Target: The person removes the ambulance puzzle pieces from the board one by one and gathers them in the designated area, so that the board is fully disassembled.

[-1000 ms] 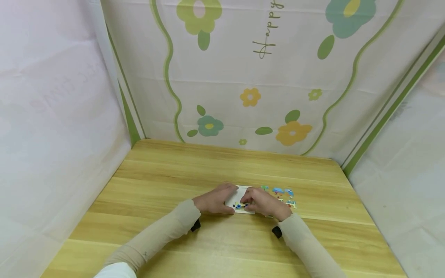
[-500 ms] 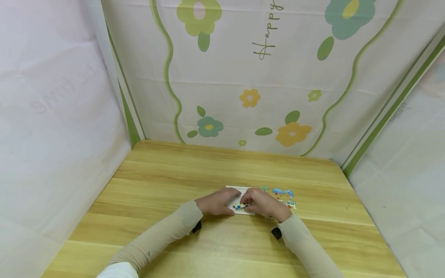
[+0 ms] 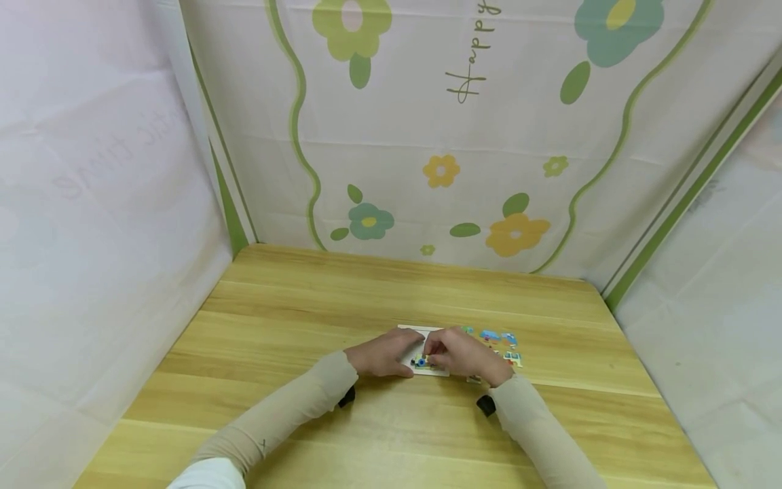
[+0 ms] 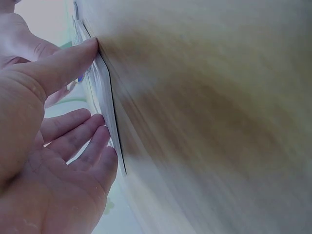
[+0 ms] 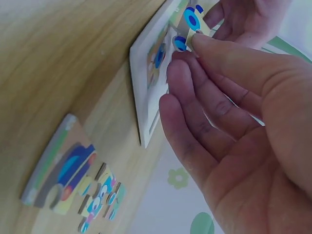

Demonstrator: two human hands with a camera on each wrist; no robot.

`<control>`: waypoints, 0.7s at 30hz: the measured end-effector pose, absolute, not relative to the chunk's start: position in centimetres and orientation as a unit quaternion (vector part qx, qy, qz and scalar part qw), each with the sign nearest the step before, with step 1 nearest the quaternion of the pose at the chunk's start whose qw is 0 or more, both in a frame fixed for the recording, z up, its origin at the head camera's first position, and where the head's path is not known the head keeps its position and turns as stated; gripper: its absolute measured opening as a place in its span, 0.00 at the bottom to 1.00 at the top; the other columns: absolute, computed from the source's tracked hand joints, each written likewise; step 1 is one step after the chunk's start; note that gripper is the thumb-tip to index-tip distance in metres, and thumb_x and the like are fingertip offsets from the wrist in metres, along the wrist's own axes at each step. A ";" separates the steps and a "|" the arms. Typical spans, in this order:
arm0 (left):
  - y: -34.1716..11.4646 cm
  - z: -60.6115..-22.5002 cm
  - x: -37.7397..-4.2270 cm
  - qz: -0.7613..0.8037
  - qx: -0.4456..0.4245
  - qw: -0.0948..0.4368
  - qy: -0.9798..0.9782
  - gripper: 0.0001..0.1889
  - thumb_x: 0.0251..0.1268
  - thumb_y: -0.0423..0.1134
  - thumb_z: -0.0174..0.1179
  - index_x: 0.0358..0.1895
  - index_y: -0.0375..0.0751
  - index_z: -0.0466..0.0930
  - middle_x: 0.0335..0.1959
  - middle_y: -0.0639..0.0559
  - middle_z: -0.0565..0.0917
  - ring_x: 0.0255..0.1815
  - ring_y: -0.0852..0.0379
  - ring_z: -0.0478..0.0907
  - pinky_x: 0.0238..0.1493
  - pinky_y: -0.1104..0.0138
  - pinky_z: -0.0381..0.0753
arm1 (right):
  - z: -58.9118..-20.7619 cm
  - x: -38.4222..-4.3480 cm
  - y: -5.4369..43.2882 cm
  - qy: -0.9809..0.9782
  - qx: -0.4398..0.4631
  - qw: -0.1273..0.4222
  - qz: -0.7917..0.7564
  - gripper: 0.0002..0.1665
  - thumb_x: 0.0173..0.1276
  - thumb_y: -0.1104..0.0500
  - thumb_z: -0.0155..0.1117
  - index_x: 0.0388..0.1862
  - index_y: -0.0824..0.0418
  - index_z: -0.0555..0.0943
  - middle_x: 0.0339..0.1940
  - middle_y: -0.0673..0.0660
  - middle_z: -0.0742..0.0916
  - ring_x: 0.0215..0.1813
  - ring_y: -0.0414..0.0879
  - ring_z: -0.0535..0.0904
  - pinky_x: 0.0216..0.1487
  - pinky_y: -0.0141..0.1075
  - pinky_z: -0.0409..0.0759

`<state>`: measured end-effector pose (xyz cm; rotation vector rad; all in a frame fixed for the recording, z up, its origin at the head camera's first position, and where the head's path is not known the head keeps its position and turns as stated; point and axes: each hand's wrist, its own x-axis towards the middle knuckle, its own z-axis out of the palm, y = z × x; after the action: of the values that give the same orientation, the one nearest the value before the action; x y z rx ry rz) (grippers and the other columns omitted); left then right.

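A white puzzle tray [image 3: 405, 327] lies on the wooden table in front of both hands. My left hand [image 3: 380, 354] rests at its left side; in the left wrist view the thumb [image 4: 73, 63] and the loosely extended fingers [image 4: 92, 139] touch the edge. Over the tray, my right hand [image 3: 461, 353] pinches a puzzle piece [image 5: 192, 20] with blue round shapes between thumb and fingertips. That piece stands tilted in the right wrist view. Another picture piece [image 5: 159, 56] lies inside the tray, partly behind it. The right hand hides much of the tray in the head view.
Several loose puzzle pieces [image 3: 490, 335] lie right of the tray, some covered by the right hand. One piece [image 5: 73, 168] with a dark blue shape lies nearest the tray's near corner. Cloth walls [image 3: 397, 136] with flower prints stand around the table [image 3: 293, 292].
My left fingers have shifted from the tray's upper left corner inward over it. The right hand has stayed over the tray, its fingertips rising slightly in the last half second.
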<state>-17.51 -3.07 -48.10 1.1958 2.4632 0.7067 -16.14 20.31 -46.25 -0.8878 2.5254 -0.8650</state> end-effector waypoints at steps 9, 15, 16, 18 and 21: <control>-3.1 -48.1 -17.5 0.247 0.412 0.157 0.863 0.37 0.70 0.44 0.72 0.77 0.39 0.67 0.74 0.47 0.75 0.65 0.55 0.74 0.63 0.65 0.75 | -45.3 -16.3 20.8 0.879 -0.312 0.168 -0.320 0.03 0.77 0.61 0.67 0.42 0.59 0.86 0.39 0.51 0.90 0.40 0.42 0.87 0.43 0.29 0.84; -3.2 -48.1 -17.2 0.241 0.400 0.169 0.868 0.39 0.70 0.43 0.72 0.78 0.36 0.65 0.77 0.43 0.72 0.72 0.49 0.71 0.69 0.59 0.74 | -44.2 -16.2 22.4 0.885 -0.299 0.164 -0.317 0.02 0.77 0.62 0.68 0.40 0.58 0.85 0.38 0.52 0.90 0.41 0.47 0.87 0.43 0.31 0.84; -3.2 -48.1 -17.2 0.240 0.399 0.170 0.868 0.39 0.71 0.43 0.71 0.79 0.36 0.64 0.78 0.43 0.71 0.74 0.48 0.70 0.71 0.58 0.73 | -44.0 -16.1 22.8 0.886 -0.297 0.162 -0.316 0.03 0.77 0.62 0.68 0.40 0.57 0.85 0.38 0.52 0.90 0.41 0.48 0.87 0.42 0.31 0.84; -3.3 -48.2 -17.2 0.238 0.397 0.170 0.870 0.39 0.71 0.44 0.71 0.79 0.36 0.64 0.79 0.43 0.70 0.77 0.47 0.68 0.75 0.56 0.71 | -43.7 -16.0 23.7 0.889 -0.294 0.160 -0.314 0.03 0.76 0.63 0.68 0.39 0.57 0.85 0.38 0.52 0.90 0.41 0.49 0.87 0.42 0.32 0.84; -3.3 -48.1 -17.2 0.240 0.395 0.170 0.871 0.39 0.71 0.43 0.71 0.79 0.36 0.63 0.80 0.42 0.68 0.80 0.45 0.65 0.79 0.54 0.68 | -43.4 -15.8 25.2 0.894 -0.288 0.153 -0.306 0.02 0.76 0.63 0.68 0.40 0.57 0.85 0.38 0.52 0.89 0.41 0.50 0.88 0.42 0.32 0.85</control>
<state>-17.24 -3.32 -48.07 1.1207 2.4732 0.6812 -15.81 25.15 -43.38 -0.8262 2.5641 -0.8783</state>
